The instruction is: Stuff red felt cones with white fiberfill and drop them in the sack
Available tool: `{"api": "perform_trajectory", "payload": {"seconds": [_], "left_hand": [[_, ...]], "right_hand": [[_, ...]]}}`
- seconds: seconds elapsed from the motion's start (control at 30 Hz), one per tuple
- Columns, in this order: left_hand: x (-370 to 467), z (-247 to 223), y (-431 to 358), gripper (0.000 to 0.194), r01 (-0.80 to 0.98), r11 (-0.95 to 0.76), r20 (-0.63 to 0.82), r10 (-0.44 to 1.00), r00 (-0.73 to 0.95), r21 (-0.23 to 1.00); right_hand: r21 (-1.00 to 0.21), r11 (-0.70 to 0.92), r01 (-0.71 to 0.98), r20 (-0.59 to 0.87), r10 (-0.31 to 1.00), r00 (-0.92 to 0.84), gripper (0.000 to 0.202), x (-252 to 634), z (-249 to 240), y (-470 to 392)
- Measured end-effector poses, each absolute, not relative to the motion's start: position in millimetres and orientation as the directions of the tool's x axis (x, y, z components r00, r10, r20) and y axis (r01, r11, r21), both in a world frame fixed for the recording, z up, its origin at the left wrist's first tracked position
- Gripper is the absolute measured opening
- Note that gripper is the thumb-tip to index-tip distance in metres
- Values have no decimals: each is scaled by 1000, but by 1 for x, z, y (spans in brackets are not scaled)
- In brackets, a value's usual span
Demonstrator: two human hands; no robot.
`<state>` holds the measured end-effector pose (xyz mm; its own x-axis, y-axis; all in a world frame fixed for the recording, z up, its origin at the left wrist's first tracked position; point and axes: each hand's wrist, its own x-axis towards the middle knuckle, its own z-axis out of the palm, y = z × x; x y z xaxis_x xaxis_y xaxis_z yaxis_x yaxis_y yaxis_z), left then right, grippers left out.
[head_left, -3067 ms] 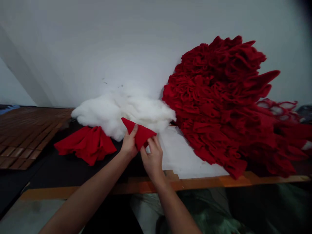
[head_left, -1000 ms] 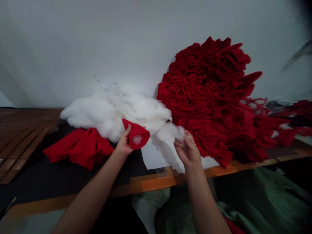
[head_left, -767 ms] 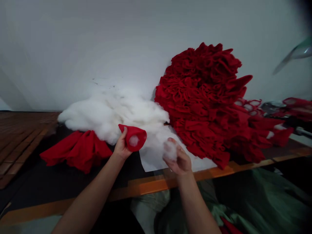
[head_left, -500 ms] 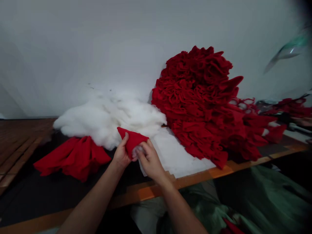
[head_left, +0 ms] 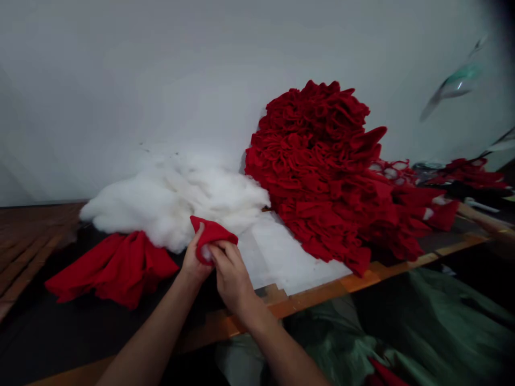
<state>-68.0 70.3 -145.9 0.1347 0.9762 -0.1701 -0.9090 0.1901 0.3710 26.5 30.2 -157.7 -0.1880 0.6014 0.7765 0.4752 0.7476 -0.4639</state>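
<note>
A red cone-shaped cloth piece (head_left: 217, 231) is held above the table, its pointed end up and to the left. My left hand (head_left: 196, 258) grips its left side, thumb on the outside. My right hand (head_left: 230, 268) is at the opening, fingers closed on white stuffing (head_left: 206, 252) that is partly inside the cloth. Behind the hands lies a heap of white fluffy stuffing (head_left: 161, 201). Flat red cloth pieces (head_left: 116, 268) rest on the dark surface to the left.
A tall pile of red cloth pieces (head_left: 314, 145) leans against the wall. White sheets (head_left: 289, 262) lie on the table (head_left: 217, 327). Wooden slats (head_left: 28, 252) are at the left. Another person's arm (head_left: 483, 219) shows at the right edge, and green fabric (head_left: 434, 321) hangs below.
The view has shifted slightly. My right hand has moved its fingers and the white stuffing deeper into the red cloth's opening. Another person's arm now shows further in at the right.
</note>
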Motion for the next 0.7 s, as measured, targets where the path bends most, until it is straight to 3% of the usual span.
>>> {"api": "perform_trajectory", "payload": {"seconds": [0.13, 0.23, 0.3, 0.37, 0.43, 0.5, 0.63, 0.7], "left_hand": [[-66, -144, 68, 25, -890, 210, -192, 971, 142, 404], [-62, -140, 65, 21, -875, 196, -225, 969, 104, 442], [-59, -139, 62, 19, -848, 210, -243, 965, 99, 487], [-55, -140, 61, 19, -803, 244, -243, 962, 127, 544], [-52, -144, 60, 21, -747, 270, -226, 960, 163, 608], [-50, -148, 60, 24, -716, 192, -143, 981, 130, 671], [-50, -155, 60, 48, -631, -69, 131, 990, 53, 772], [-50, -157, 60, 52, -526, -127, 180, 982, 52, 841]], "right_hand": [[-437, 723, 536, 808, 577, -120, 29, 29, -165, 39], [-622, 603, 499, 750, 641, 160, 35, 36, -167, 48], [-791, 529, 308, 606, 747, 274, 52, 40, -165, 53], [-890, 450, 68, 455, 870, 191, 55, 44, -162, 55], [-928, 360, -97, 355, 932, 66, 44, 48, -159, 57], [-930, 324, -172, 315, 946, 75, 34, 52, -157, 60], [-906, 377, -194, 309, 900, 308, 30, 59, -161, 69], [-907, 372, -199, 301, 901, 313, 28, 60, -164, 72]]}}
